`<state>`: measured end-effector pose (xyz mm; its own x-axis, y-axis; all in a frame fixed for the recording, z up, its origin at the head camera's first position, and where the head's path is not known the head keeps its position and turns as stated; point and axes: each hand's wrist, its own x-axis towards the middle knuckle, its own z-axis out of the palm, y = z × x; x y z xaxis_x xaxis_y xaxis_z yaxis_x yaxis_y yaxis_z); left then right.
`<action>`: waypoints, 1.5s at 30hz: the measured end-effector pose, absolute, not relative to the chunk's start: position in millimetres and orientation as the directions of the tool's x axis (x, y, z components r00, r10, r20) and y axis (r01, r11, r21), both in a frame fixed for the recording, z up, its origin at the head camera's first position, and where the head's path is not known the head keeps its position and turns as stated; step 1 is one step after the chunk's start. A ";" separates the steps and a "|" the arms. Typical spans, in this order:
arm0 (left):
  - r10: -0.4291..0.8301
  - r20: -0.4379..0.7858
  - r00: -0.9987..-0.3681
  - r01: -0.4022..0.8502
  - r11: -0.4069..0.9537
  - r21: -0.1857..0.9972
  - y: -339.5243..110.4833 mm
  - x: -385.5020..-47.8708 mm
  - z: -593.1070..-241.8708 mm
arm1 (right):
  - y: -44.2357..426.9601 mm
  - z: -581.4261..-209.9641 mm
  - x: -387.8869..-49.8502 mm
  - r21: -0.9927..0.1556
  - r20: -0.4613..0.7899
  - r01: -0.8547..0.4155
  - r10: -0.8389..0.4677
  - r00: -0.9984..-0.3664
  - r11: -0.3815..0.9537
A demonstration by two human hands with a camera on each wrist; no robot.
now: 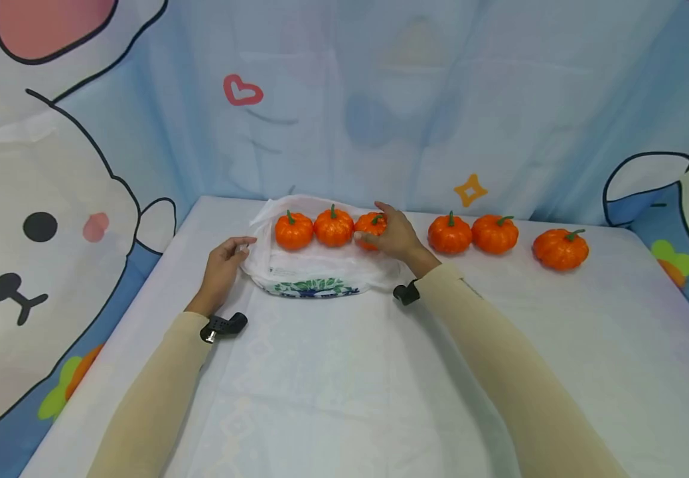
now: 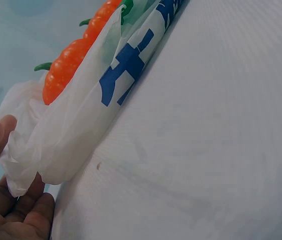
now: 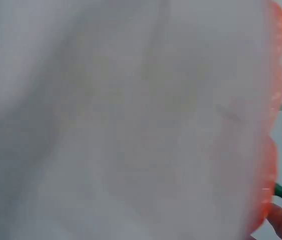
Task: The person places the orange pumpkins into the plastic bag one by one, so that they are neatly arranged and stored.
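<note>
A white plastic bag point(image 1: 320, 267) with green and blue print lies on the table, its mouth spread. Two small orange pumpkins point(image 1: 293, 234) with green stems sit side by side at the bag's opening. My left hand point(image 1: 218, 273) holds the bag's left edge; in the left wrist view the thumb point(image 2: 5, 129) and curled fingers lie around the thin plastic. At the bag's right end my right hand point(image 1: 403, 238) grips a third pumpkin point(image 1: 370, 223), partly hidden by the fingers. White plastic blurs most of the right wrist view, where a fingertip point(image 3: 281, 220) touches that pumpkin.
To the right of my right hand, three more pumpkins stand on the white table point(image 1: 320, 385): a pair side by side point(image 1: 450, 234) and one point(image 1: 561, 249) farther right. A blue printed curtain point(image 1: 344, 133) hangs behind the table's back edge.
</note>
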<state>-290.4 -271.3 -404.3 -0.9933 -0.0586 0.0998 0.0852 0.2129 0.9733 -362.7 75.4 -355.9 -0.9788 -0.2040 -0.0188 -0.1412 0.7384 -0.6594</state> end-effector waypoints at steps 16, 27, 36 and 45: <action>-0.096 0.110 -0.989 0.084 0.245 0.966 -284.8 -283.6 -406.2 | 223.8 -312.7 -308.9 -0.769 0.512 -0.157 0.451 -0.731 0.619; -0.079 0.118 -0.990 0.096 0.241 0.966 -283.3 -285.1 -407.8 | 338.6 -357.6 -315.8 -0.896 -0.097 0.335 0.607 -0.789 0.292; -0.096 0.115 -0.989 0.090 0.230 0.969 -288.3 -282.1 -407.7 | 350.9 -373.3 -328.2 -0.840 -0.203 0.411 0.496 -0.844 0.354; -0.091 0.113 -0.989 0.091 0.220 0.971 -286.1 -282.4 -407.0 | 351.1 -376.7 -321.3 -0.842 -0.192 0.418 0.535 -0.823 0.342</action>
